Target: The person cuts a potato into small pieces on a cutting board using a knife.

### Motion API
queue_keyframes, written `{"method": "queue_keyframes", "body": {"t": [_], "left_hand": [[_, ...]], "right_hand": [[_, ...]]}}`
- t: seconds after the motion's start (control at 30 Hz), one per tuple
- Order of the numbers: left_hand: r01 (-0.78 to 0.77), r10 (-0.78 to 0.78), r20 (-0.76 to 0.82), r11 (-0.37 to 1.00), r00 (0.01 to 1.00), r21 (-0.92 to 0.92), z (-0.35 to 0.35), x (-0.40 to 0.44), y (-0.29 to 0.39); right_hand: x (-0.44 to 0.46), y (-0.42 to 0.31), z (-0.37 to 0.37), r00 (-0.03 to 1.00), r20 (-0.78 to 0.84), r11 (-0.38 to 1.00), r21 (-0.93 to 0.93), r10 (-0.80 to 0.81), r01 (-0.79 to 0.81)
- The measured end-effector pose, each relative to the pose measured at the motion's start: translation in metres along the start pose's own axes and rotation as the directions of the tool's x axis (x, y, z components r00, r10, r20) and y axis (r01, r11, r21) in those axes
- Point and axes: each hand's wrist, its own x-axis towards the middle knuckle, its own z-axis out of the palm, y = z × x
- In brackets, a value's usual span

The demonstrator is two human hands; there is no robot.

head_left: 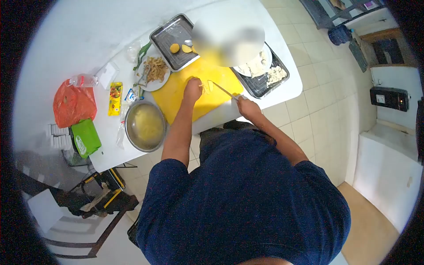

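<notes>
My right hand (248,108) is wrapped round the handle of a knife (226,91), whose blade points up and left over the yellow cutting board (225,101). At the knife tip lie pale yellow pieces that look like cut potato (209,85). My left hand (193,89) is closed on the board, its fingertips against thin potato strips (203,87); the grip is partly hidden. Left of the board stands a metal bowl (128,128) with yellow shreds in cloudy liquid. A black tray (165,33) behind the board holds several yellow potato pieces (175,48).
A plate (163,85) of brown food pieces stands left of the board. Another black tray (258,91) with a plate of white pieces is at the right. A yellow packet (115,99), red bag (75,104) and green pack (86,138) lie leftward. A blurred patch covers the far side.
</notes>
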Motion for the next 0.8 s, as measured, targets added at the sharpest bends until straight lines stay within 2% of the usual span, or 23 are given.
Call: {"method": "queue_keyframes", "body": {"t": [0.07,0.17,0.27,0.37,0.43,0.47,0.57,0.67,0.8], "left_hand": [[0.133,-0.137,0.044,0.987,0.990,0.084,-0.013,-0.006,0.017],[0.235,-0.245,0.070,0.964,0.967,0.125,-0.007,-0.018,0.017],[0.252,-0.236,-0.153,0.963,0.960,0.097,-0.008,-0.028,0.024],[0.254,-0.244,-0.106,0.963,0.964,0.089,-0.021,-0.037,0.024],[0.228,-0.231,-0.118,0.973,0.966,-0.036,-0.015,-0.044,0.005],[0.209,-0.221,-0.126,0.973,0.967,-0.098,-0.011,-0.048,-0.006],[0.294,-0.380,-0.104,0.837,0.919,-0.462,-0.004,-0.069,-0.020],[0.280,-0.403,-0.201,0.846,0.893,-0.455,-0.011,-0.089,-0.012],[0.263,-0.476,-0.222,0.752,0.851,-0.605,0.008,-0.110,-0.014]], "right_hand": [[0.002,-0.003,-0.003,1.000,0.017,1.000,0.013,0.007,-0.007],[0.005,-0.013,-0.005,0.999,0.043,1.000,0.028,-0.007,0.006],[0.012,-0.021,0.002,0.999,0.018,0.999,0.025,-0.039,0.038],[0.017,-0.027,0.015,0.998,-0.024,0.999,0.011,-0.050,0.050],[0.015,-0.036,0.011,0.995,-0.059,0.996,0.022,-0.081,0.082],[0.015,-0.043,0.007,0.998,-0.011,0.998,0.023,-0.055,0.055],[0.010,-0.054,0.015,0.996,-0.023,0.996,0.042,-0.083,0.084],[0.001,-0.072,0.023,0.991,-0.095,0.989,0.109,-0.089,0.100],[-0.007,-0.087,0.040,0.998,0.006,0.995,0.080,-0.058,0.057]]}}
